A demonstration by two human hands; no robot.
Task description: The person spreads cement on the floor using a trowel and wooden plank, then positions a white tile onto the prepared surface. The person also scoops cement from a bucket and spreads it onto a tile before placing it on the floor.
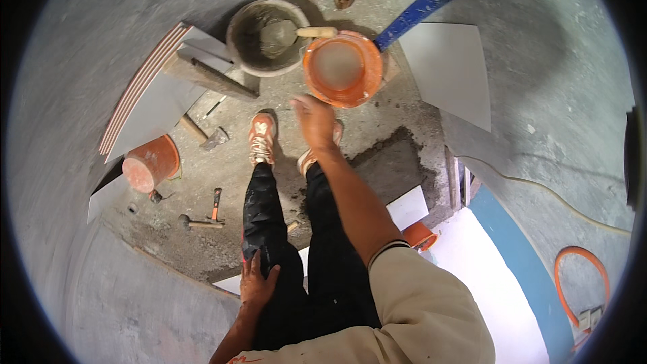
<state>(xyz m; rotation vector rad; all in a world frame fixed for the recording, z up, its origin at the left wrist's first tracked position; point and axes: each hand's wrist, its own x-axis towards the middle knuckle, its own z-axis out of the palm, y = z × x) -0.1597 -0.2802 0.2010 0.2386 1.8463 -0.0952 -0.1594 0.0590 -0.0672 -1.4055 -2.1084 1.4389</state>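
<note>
My right hand (pixel 314 120) reaches forward just short of the orange bucket (pixel 367 74), its fingers loosely bent and no held object showing. The bucket holds cloudy greyish liquid. Beside it, a dark mixing tub (pixel 240 46) contains wet grey mix and a trowel with a wooden handle (pixel 317 32). A long blue level (pixel 424 1) slopes up to the right from the bucket. My left hand (pixel 259 283) rests on my left thigh with fingers spread. Between the tub and my feet lies a wooden board (pixel 222 81).
Stacked tiles (pixel 138 104) lean at left near an overturned orange bucket (pixel 145 165). Two hammers (pixel 202 222) (pixel 216 203) and a hatchet (pixel 214 138) lie on the rough floor. A grey tile (pixel 445 67) stands at right, near a cable (pixel 539 185) and an orange hose (pixel 569 253).
</note>
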